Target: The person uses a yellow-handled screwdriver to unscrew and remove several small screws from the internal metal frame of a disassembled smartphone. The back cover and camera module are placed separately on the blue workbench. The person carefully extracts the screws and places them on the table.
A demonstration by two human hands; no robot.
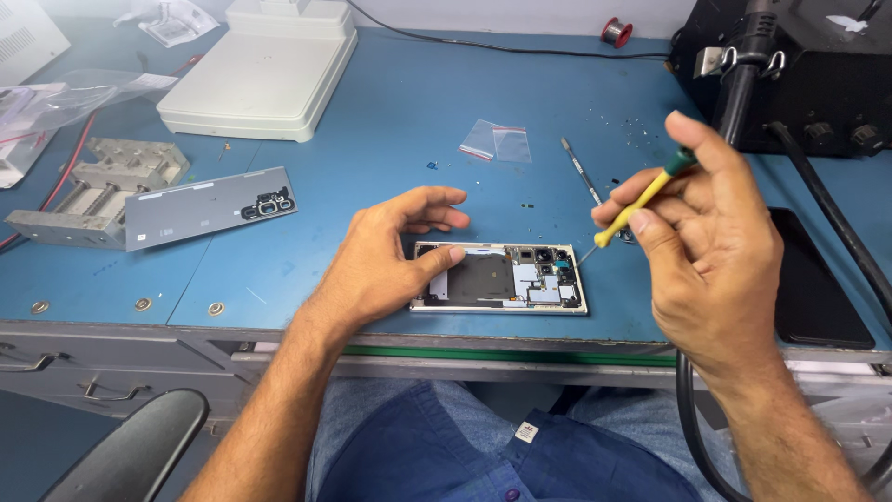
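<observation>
Steadying: left hand point(386, 256), fingers spread loosely, thumb pressed on the left end of the opened smartphone with its back removed point(500, 277), closed on nothing.
Turning: right hand point(711, 246), fingers pinched together around the slim yellow-handled screwdriver with a green cap point(641, 202), tip angled down to the phone's upper right corner, by the camera modules.
Phone: flat near the front edge of the blue work mat point(390, 121), dark coil panel at centre, circuit boards toward the right end (exact contact of tip and screw too small to tell).
Back cover: grey rectangular phone back panel with camera cut-outs point(209, 206), well apart on the left, leaning on the grey metal clamp jig point(98, 186).
Behind: flat white plastic machine base point(260, 70); two small clear zip bags point(497, 141); thin metal pry tool point(581, 172), just beside the right hand.
Right side: black soldering station box point(808, 65), thick black hose running down past the wrist; dark glossy slab point(818, 279) partly under the right hand.
Far edge: small red spool of wire point(615, 33).
</observation>
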